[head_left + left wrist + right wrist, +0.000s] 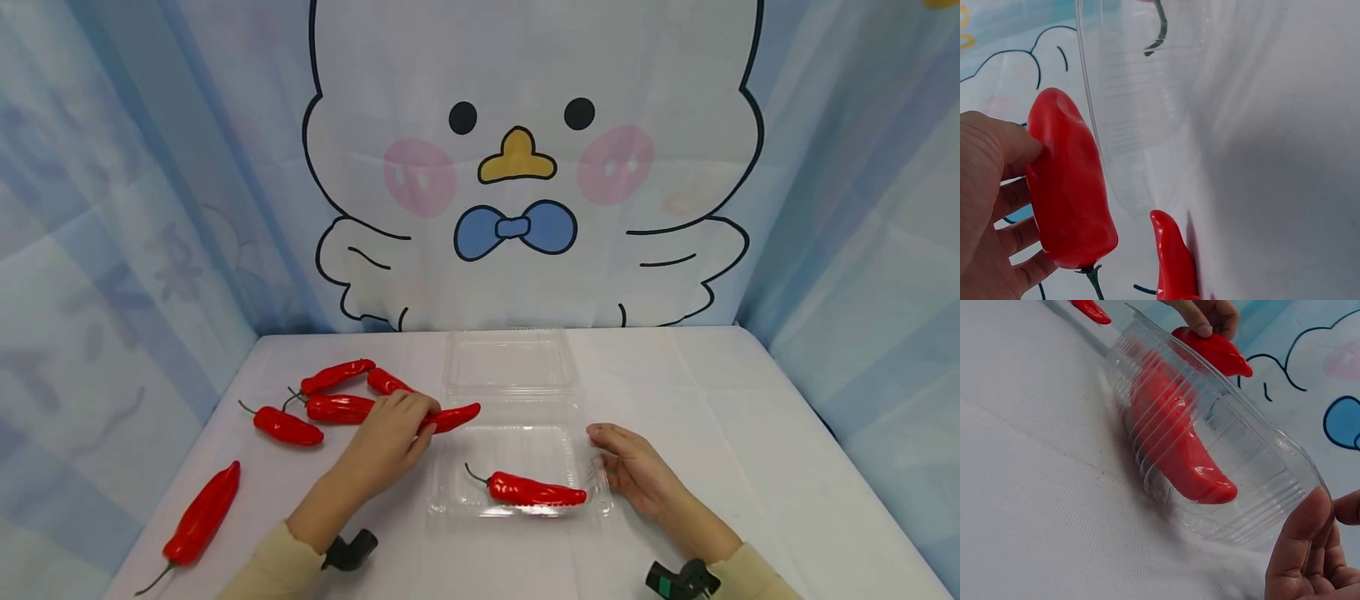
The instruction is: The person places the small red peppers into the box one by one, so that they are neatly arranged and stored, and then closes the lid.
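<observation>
My left hand [390, 437] holds a red chili pepper [456, 417] above the left edge of a clear plastic clamshell box [517, 446]. In the left wrist view the thumb lies across this pepper [1069, 187], fingers behind it, green stem pointing down. Inside the box lies another red chili pepper [536, 490], its stem toward the left; the right wrist view shows it through the ribbed wall. The box's lid [510, 364] is folded back, away from me. At the box's right side, my right hand [637, 475] pinches the rim between thumb and fingers [1307, 515].
Several more red chili peppers [341, 408] lie grouped on the white tabletop [712, 417] left of the box. One larger pepper [202, 518] lies apart, near the table's left edge. A printed curtain [517, 292] stands behind the table and along both sides.
</observation>
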`<state>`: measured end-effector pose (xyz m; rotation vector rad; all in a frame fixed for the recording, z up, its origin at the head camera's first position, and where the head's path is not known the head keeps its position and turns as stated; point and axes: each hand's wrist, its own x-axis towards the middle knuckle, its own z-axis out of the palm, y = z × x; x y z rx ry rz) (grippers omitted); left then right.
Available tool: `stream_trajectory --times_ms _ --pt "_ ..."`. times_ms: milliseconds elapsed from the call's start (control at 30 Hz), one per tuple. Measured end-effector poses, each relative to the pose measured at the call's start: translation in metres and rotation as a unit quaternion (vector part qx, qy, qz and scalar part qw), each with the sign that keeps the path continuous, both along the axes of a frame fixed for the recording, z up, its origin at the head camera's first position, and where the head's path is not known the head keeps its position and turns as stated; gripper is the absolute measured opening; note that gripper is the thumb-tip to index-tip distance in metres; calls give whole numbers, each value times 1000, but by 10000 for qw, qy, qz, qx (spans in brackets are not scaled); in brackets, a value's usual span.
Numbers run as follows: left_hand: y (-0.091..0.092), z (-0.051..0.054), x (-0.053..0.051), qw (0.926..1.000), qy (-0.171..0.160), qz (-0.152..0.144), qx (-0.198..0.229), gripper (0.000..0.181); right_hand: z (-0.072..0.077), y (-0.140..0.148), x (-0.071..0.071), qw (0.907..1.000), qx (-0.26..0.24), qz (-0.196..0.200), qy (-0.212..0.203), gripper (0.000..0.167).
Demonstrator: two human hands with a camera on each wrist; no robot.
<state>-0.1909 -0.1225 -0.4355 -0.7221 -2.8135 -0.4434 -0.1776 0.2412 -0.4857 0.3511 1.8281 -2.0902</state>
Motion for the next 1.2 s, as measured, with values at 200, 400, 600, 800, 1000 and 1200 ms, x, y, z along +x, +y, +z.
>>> stream_trajectory --times_ms 200,400,600,800,1000,1200 --pt "9 2 -1 9998 -101 -139 25 37 1 2 0 10000 -58 49 26 27" --pt "18 5 -3 9994 -179 -281 50 38 2 1 0 9999 -83 96 64 25" --pt "27 8 -3 9984 -362 -442 -19 34 2 0 1 9999 -103 110 41 24" --pt "40 7 -6 9965 -415 -636 -346 32 1 2 1 9999 -105 99 55 24" --pt "54 6 -6 9936 -408 -797 -690 27 0 1 1 9999 -101 54 16 27" --pt "66 10 -1 9915 -394 -983 -758 23 0 1 1 10000 -54 32 4 29"
